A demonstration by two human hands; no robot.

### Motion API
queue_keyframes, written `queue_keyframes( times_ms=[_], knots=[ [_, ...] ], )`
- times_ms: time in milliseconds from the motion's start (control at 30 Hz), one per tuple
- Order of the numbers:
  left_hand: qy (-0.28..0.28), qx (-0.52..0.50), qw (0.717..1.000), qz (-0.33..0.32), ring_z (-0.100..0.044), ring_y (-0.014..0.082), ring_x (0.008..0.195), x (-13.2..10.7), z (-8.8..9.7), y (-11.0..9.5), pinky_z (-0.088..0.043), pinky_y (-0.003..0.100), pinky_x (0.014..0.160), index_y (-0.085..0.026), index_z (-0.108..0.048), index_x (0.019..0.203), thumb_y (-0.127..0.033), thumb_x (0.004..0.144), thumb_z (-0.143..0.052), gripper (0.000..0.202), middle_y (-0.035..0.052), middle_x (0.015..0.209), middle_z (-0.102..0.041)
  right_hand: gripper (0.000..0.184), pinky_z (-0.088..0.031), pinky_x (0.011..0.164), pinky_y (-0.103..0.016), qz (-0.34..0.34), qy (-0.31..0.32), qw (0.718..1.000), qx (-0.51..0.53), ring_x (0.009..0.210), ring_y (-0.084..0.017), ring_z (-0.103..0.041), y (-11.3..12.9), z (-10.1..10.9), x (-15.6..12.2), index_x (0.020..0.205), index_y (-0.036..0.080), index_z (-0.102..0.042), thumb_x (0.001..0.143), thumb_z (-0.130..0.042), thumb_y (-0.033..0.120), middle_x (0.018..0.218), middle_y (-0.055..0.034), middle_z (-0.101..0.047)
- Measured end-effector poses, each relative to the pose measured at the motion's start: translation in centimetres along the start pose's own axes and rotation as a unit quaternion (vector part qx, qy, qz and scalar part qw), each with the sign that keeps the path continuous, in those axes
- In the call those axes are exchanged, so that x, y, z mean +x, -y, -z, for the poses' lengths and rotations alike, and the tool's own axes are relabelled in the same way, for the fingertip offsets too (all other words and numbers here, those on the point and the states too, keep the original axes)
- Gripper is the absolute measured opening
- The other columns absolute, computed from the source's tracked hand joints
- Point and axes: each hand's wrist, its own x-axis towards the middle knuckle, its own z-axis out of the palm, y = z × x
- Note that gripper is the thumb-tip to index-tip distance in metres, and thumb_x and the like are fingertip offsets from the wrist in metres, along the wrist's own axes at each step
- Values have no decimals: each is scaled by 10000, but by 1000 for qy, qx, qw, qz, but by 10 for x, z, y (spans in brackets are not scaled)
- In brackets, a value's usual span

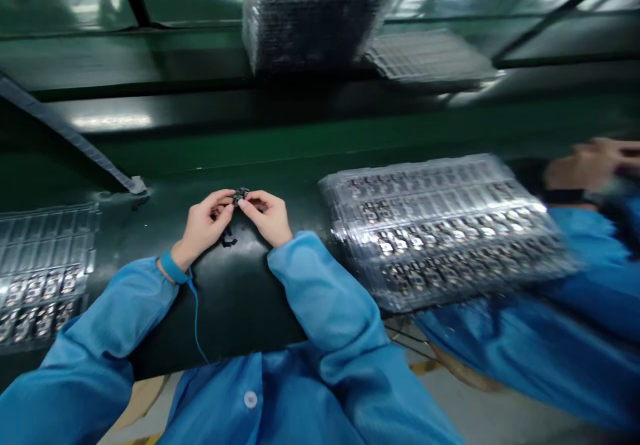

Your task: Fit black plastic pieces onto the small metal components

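Observation:
Between the fingertips of both hands is a small dark electronic part (241,195), its exact kind too small to make out. My left hand (207,221) pinches it from the left, with a blue wrist strap (174,268) and cord on that wrist. From the other side my right hand (267,217) grips it with thumb and fingers. Just below the hands, a small black piece (229,237) lies on the dark green work surface (225,298).
To the right lies a stack of clear plastic trays (450,231) with rows of small metallic parts. Another tray (45,265) is at the left. More trays (320,18) stand stacked on the back shelf. A co-worker's hand (583,165) shows at the far right, blurred.

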Motion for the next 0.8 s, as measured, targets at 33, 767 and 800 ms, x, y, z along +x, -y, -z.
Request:
queue_keyframes(
  times_ms=[33,767,800],
  knots=[
    [-9,0,1000,3,-690,143,773,0,0,0,-561,249,696,-180,-622,1232,-342,902,-598,369,88,1037,-733,317,-551,760,-316,-6,-9,1000,17,769,-175,-678,1,1,1,820,198,-677,744,-754,497,833,-26,-711],
    [-21,16,999,26,-652,140,740,2,0,0,-513,251,651,-186,-633,1120,-315,864,-607,288,46,899,-706,196,-576,561,-298,27,-230,911,-342,615,-169,-670,233,162,-123,846,264,-755,703,-864,342,733,-17,-711],
    [-20,21,999,24,-652,140,742,2,0,-1,-509,251,653,-187,-636,1115,-312,864,-605,282,43,898,-707,213,-584,592,-304,-9,-211,908,-361,627,-171,-676,231,175,-113,834,246,-751,699,-861,369,724,-23,-712]
  ],
)
